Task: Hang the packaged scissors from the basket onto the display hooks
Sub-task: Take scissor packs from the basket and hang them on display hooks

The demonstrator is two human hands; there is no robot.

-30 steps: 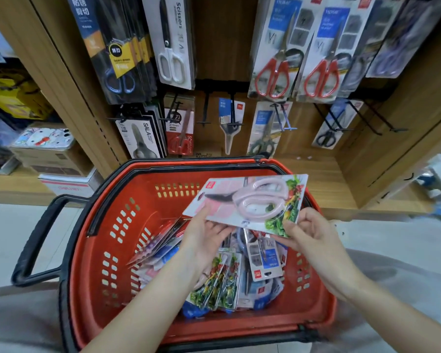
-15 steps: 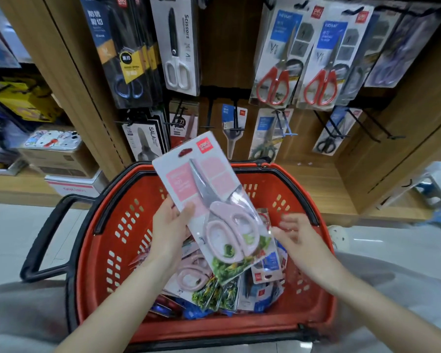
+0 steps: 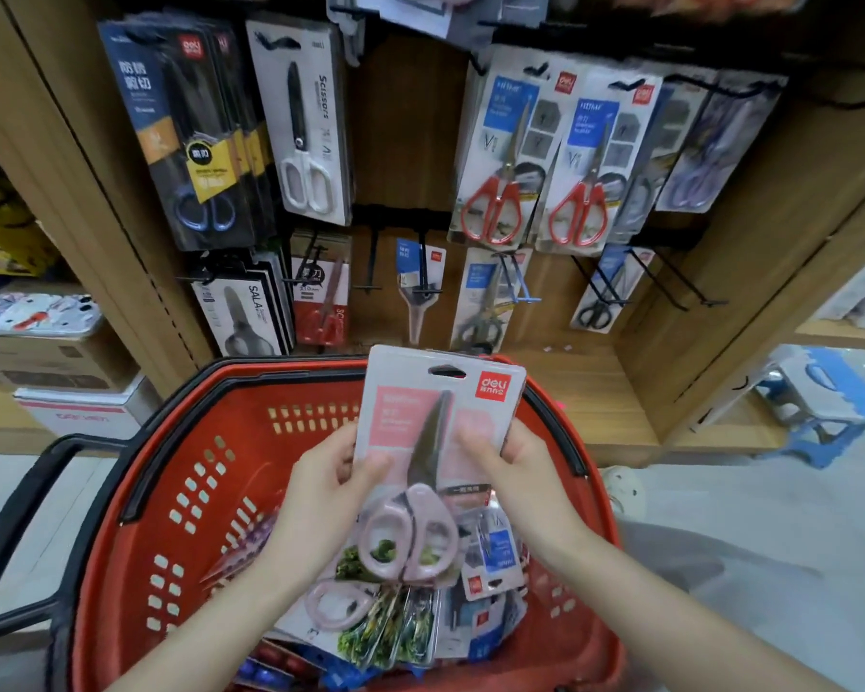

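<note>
Closest in, both hands hold one pack between them. The left hand [image 3: 320, 496] grips the left edge of the pink scissors pack [image 3: 438, 432], thumb laid across the front and fingers curled behind. The right hand [image 3: 515, 484] pinches the right edge the same way, thumb on the card face. The pack stands upright, blades pointing up, with its hang slot [image 3: 448, 372] at the top edge, clear above both thumbs. Directly under the hands is the red basket [image 3: 206, 442], and more packaged scissors [image 3: 395, 626] lie heaped in its bottom, some with the same pink handles. Beyond the fingertips, past the basket's far rim, rises the wooden display. A bare black hook [image 3: 370, 264] sticks out up and slightly left of the hands, and more empty hooks [image 3: 667, 284] sit up to the right. Red-handled scissors [image 3: 495, 157] hang higher still. The step in hand looks like squaring the pack up before hanging it. The next move calls for raising it away from the body, lining the slot up with a hook tip and sliding it on. Which hook suits this pink type cannot be told.
</note>
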